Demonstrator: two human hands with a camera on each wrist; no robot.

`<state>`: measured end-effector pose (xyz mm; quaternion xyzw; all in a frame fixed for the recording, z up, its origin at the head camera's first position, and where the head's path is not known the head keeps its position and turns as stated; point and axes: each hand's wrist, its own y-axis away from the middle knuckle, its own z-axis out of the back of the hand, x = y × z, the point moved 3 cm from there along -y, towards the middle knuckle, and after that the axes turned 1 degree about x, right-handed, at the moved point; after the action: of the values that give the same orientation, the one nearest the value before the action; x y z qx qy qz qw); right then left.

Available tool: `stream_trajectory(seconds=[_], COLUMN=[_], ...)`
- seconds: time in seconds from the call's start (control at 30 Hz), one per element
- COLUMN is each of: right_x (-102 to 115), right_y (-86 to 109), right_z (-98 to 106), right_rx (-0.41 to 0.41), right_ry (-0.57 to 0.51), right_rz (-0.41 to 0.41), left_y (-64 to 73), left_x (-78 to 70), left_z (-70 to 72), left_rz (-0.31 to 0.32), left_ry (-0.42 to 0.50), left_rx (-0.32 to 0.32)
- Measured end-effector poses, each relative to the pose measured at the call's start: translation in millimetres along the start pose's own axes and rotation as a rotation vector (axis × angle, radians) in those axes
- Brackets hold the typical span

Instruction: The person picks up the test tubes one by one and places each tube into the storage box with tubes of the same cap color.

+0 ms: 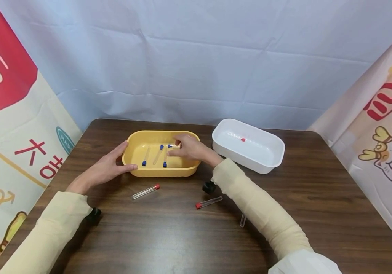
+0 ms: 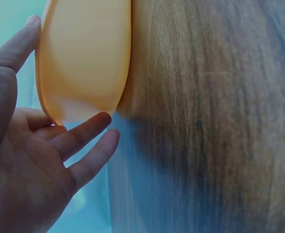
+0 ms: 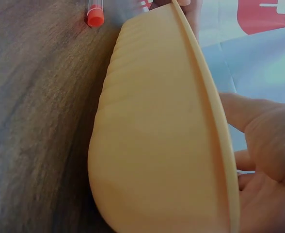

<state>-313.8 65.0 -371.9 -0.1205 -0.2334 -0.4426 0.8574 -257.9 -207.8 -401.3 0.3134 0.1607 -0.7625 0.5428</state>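
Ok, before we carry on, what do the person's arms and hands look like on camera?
Both hands, left hand and right hand, are ungloved. The left sleeve and right sleeve are plain pale yellow, reaching the wrists. White fabric shows above the right sleeve. A small black device sits by the left wrist, another by the right.

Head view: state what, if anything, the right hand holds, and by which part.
The right hand appears to hold a slender clear tube with a blue cap, by its clear body away from the cap; the exact contact is hidden.
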Motion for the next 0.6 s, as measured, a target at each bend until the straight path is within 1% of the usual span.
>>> stream_trajectory(seconds=[0.07, 0.17, 0.37, 0.47, 0.6], right_x=[-2, -6, -11, -12, -14], right_y=[3.9, 11.0, 32.3, 43.8, 57.6], right_z=[2, 7, 19, 26, 34], right_rx=[-0.06, -0.156, -0.337, -0.399, -0.451], right_ry=[-0.01, -0.016, -0.07, -0.094, -0.113], right_rz=[0.009, -0.005, 0.001, 0.018, 0.039], left_y=[0.0, 0.4, 0.7, 1.3, 2.2], left_x=[0.0, 0.2, -0.4, -0.5, -0.1], left_z=[0.2, 0.4, 0.3, 0.2, 0.7], left_rz=[-0.001, 0.001, -0.005, -0.007, -0.008], left_ry=[-0.005, -0.008, -0.014, -0.01, -0.013], left_rx=[0.0, 0.0, 0.003, 0.001, 0.0])
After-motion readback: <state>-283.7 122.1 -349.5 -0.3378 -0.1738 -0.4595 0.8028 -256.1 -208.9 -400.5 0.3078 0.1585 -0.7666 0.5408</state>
